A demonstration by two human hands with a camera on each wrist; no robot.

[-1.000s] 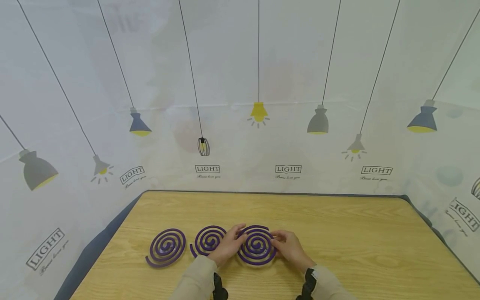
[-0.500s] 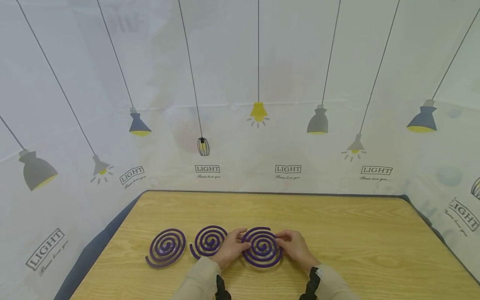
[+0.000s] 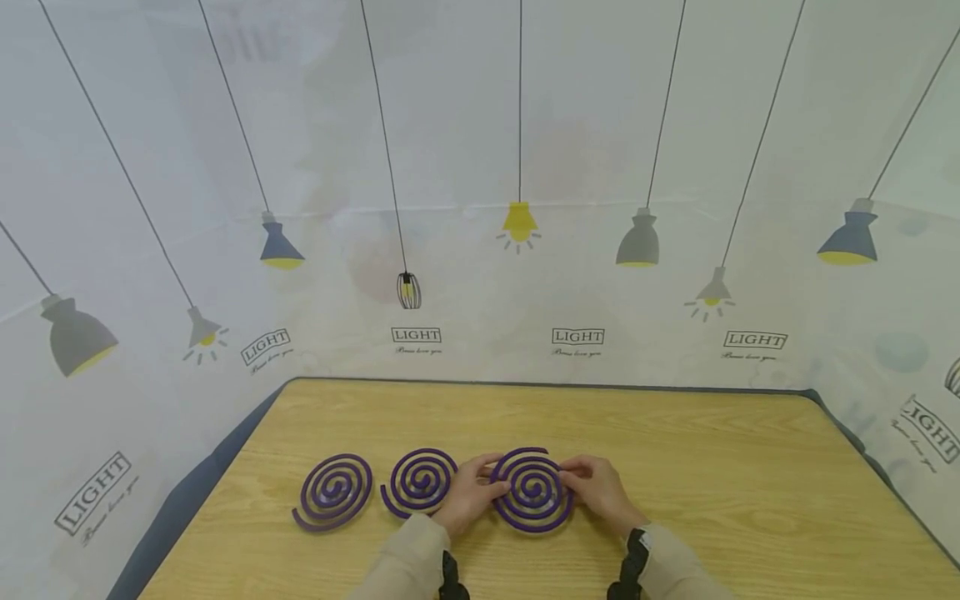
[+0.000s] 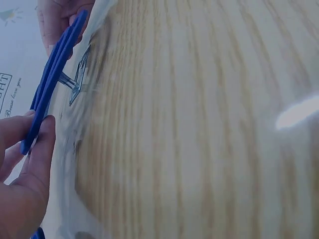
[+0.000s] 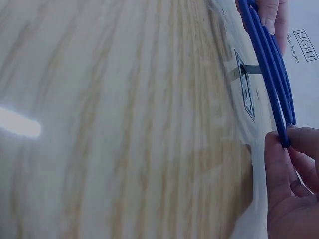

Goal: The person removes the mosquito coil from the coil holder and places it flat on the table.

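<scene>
A purple spiral coil (image 3: 534, 490) sits between both hands in the head view. My left hand (image 3: 471, 497) pinches its left edge, and my right hand (image 3: 598, 493) pinches the right edge. Seen from the left wrist, the coil (image 4: 55, 74) looks blue and edge-on, with the left hand's (image 4: 25, 169) thumb and fingers on its rim. From the right wrist view, the coil (image 5: 271, 74) stands on a small clear stand (image 5: 245, 84), and the right hand (image 5: 294, 184) grips its lower rim.
Two more purple spirals lie to the left, one (image 3: 422, 481) beside my left hand and another (image 3: 335, 492) farther left. The wooden table (image 3: 712, 467) ends at a wall sheet (image 3: 480, 283) printed with lamps.
The held coil and both hands have shifted a little to the right, away from the other two spirals, which have stayed in place.
</scene>
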